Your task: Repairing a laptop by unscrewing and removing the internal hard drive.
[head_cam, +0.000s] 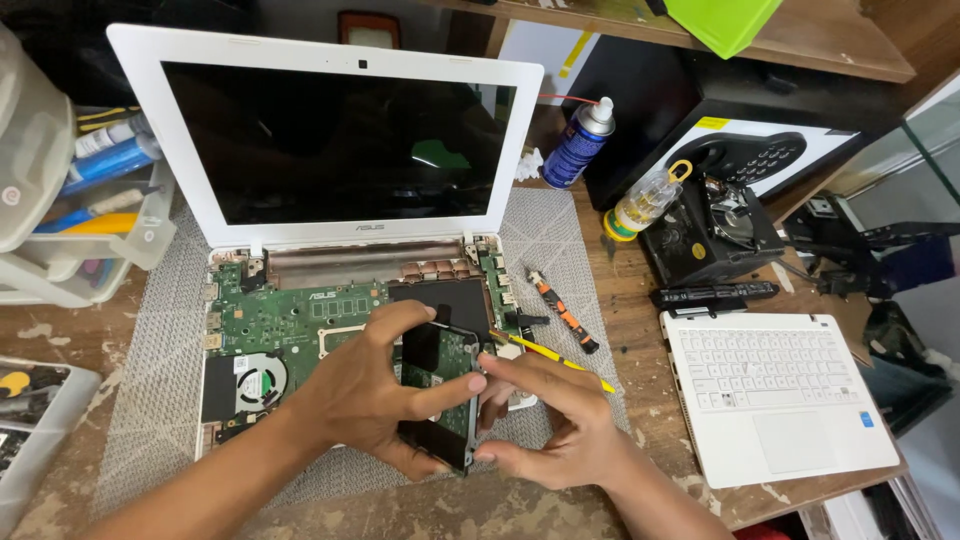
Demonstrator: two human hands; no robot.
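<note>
While it hovers tilted just above the exposed green motherboard (290, 320) of the open white laptop (330, 140), the hard drive (440, 395) is clasped in the left hand (365, 395), thumb across its face. The right hand (555, 425) pinches the drive's right edge with its fingertips. An orange-handled tool (563, 312) lies nearby on the grey mat (150, 380), a detached white keyboard panel (775, 395) further right.

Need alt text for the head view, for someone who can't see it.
Both hands, left hand and right hand, hold a rectangular hard drive with a green circuit board above an opened white laptop with its green motherboard exposed; a detached white keyboard panel lies to the right.
</note>
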